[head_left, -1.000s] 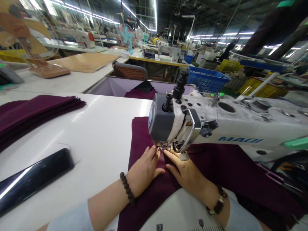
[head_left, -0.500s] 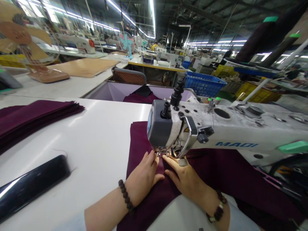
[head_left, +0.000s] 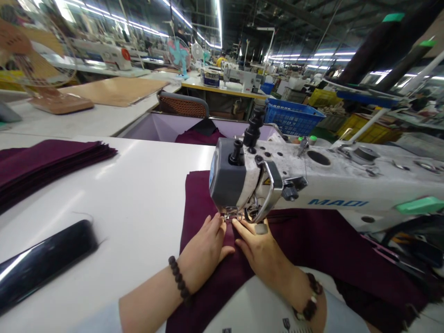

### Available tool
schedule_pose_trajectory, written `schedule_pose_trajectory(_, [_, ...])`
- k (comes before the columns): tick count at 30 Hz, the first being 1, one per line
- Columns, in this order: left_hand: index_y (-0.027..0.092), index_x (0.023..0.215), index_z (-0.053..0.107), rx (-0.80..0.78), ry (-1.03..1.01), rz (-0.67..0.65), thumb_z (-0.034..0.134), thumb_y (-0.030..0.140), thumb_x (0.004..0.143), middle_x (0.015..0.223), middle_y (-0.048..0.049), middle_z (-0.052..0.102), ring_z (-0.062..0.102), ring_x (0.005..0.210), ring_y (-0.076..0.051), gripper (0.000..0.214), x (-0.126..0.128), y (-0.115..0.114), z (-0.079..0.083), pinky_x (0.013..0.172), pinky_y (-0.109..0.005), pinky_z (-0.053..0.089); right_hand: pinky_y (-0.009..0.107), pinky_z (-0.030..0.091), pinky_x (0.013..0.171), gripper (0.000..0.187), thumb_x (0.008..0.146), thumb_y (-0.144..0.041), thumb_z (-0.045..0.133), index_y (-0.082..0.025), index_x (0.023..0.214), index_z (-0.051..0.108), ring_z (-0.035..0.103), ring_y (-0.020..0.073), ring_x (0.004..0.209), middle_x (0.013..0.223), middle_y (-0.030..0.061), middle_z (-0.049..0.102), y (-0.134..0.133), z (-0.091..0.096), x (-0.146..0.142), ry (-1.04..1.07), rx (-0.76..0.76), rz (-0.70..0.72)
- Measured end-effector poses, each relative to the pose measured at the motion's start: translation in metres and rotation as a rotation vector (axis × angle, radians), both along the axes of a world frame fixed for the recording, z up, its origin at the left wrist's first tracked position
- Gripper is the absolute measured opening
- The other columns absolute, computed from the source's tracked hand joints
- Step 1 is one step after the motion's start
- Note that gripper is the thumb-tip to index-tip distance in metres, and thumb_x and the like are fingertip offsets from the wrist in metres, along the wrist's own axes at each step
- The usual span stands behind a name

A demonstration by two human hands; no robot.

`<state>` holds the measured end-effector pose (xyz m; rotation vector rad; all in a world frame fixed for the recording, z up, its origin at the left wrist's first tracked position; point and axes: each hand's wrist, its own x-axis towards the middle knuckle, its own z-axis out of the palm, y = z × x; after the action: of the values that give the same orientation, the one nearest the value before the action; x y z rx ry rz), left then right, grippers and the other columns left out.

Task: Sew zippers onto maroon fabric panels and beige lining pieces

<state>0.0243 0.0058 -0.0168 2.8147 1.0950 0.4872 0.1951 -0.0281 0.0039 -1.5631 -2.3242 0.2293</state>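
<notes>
Maroon fabric (head_left: pixel 197 203) lies on the white table under the head of a sewing machine (head_left: pixel 229 175). My left hand (head_left: pixel 204 247) rests flat on the cloth, fingertips close to the left of the presser foot (head_left: pixel 227 216), thumb pointing right. On the other side, my right hand (head_left: pixel 258 245) presses the same cloth with fingers stretched toward the foot. Both hands are open. The machine head partly hides my right fingertips. Beyond my right wrist the fabric spreads under the machine arm and over the table's right side.
A stack of maroon pieces (head_left: pixel 52 162) lies at the left, with a glossy black object (head_left: pixel 48 261) nearer me. A fan (head_left: pixel 41 64) stands behind. Past the table are a lilac bin (head_left: pixel 149 127) holding maroon cloth and a blue crate (head_left: pixel 294 118). Thread cones (head_left: pixel 381 46) rise at right.
The whole view has shifted slightly, with everything a little higher and further left. My hands stay on the fabric beside the presser foot in nearly the same pose.
</notes>
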Motion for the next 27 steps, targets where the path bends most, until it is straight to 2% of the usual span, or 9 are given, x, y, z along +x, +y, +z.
schedule_pose_trajectory(9, [0.001,0.113,0.046,0.010,0.019,0.008,0.071,0.035,0.070,0.117,-0.0244,0.053,0.048,0.115,-0.033,0.061,0.003,0.002,0.001,0.099,-0.046,0.041,0.051,0.034,0.101,0.041,0.086,-0.012,0.041,-0.017,0.126,0.044,0.047,0.0245,0.116,0.125,0.0082,0.052,0.001,-0.004,0.001,-0.015,-0.021,0.000])
schedule_pose_trajectory(17, [0.004,0.111,0.048,-0.007,0.008,0.007,0.069,0.035,0.072,0.118,-0.0222,0.053,0.046,0.118,-0.031,0.054,0.005,0.009,0.009,0.099,-0.045,0.040,0.049,0.042,0.095,0.037,0.087,-0.016,0.042,-0.015,0.124,0.047,0.051,0.0252,0.112,0.122,0.0111,0.055,0.007,-0.002,0.000,-0.067,0.001,-0.028])
schedule_pose_trajectory(21, [0.005,0.110,0.049,-0.029,-0.012,0.009,0.068,0.034,0.073,0.120,-0.0220,0.052,0.046,0.118,-0.031,0.051,0.004,0.011,0.010,0.099,-0.044,0.040,0.049,0.042,0.094,0.036,0.088,-0.016,0.042,-0.016,0.122,0.050,0.052,0.0256,0.111,0.121,0.0116,0.055,0.009,-0.003,0.000,-0.108,0.009,-0.034])
schedule_pose_trajectory(27, [0.003,0.113,0.047,-0.010,-0.031,0.021,0.073,0.033,0.068,0.119,-0.0223,0.052,0.046,0.118,-0.032,0.059,0.005,0.012,0.011,0.097,-0.044,0.042,0.050,0.040,0.095,0.034,0.088,-0.018,0.043,-0.016,0.121,0.051,0.051,0.0261,0.112,0.122,0.0116,0.055,0.010,-0.003,0.000,-0.130,0.031,-0.036])
